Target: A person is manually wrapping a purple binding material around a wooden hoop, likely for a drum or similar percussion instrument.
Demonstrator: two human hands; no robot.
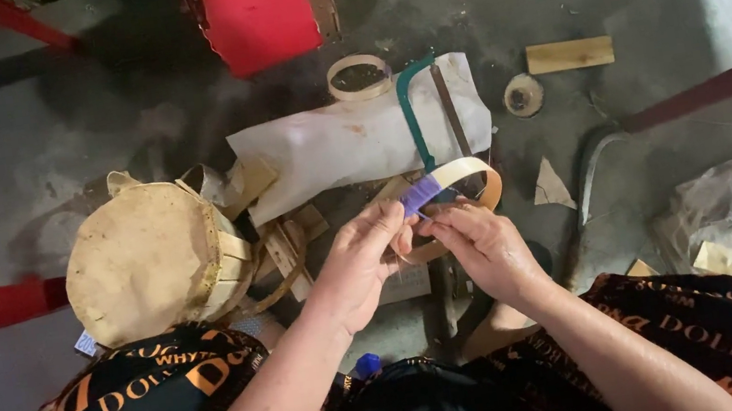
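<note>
My left hand [360, 267] and my right hand [483, 251] meet over a thin pale wooden hoop [465, 172], both gripping it near my knees. A purple strip [421, 194] is wrapped over the hoop's near left part, pinched between the fingertips of both hands. The hoop's far arc curves up and right, free of my fingers. Under the hands lie wood scraps on the concrete floor.
A round drum-like wooden form [147, 258] stands left. A green-framed hacksaw [417, 109] lies on a pale sheet [330, 144], with another hoop [358, 76] behind it. A red stool [260, 12], a wood block [569, 54], a small disc [523, 95] and a plastic bag [731, 219] surround.
</note>
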